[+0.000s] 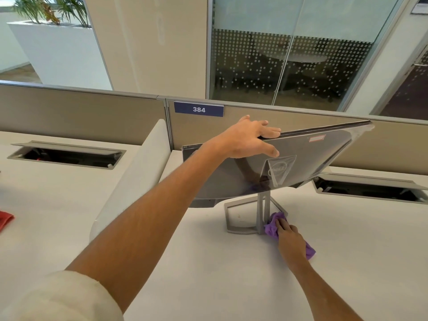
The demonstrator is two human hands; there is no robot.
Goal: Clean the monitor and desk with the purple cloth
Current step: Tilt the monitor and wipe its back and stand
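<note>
Left hand (249, 139): grips the top edge of the monitor (308, 163); fingers draped over the far side of the edge, thumb pressed on the grey back panel facing the camera. Panel tilted toward the partition (81, 112), its back turned up.

Right hand (289, 237): fingers fairly straight, pressing the purple cloth (272, 228) flat to the desk (231, 274). Nothing curled round it that I can make out.

Cloth position: bunched under and ahead of the right fingertips, its front fold touching the right rear corner of the monitor stand (243, 218); a tail sticks out behind the palm on the right.

Key relation: stand base lies directly ahead and left of the right fingers, its open frame running away from them toward the left. Stand post rises just beyond the fingertips. Right hand is the nearer one to the base; left hand is well above it.

Judgement, step in hand: wiping desk around the stand foot while the screen is steadied.

Next move likely needs: a sweep leftward along or round the frame.

Risk: a hard push at the foot could shift the stand.

Other: red cloth (5, 220) at far left, well apart from both hands.
</note>
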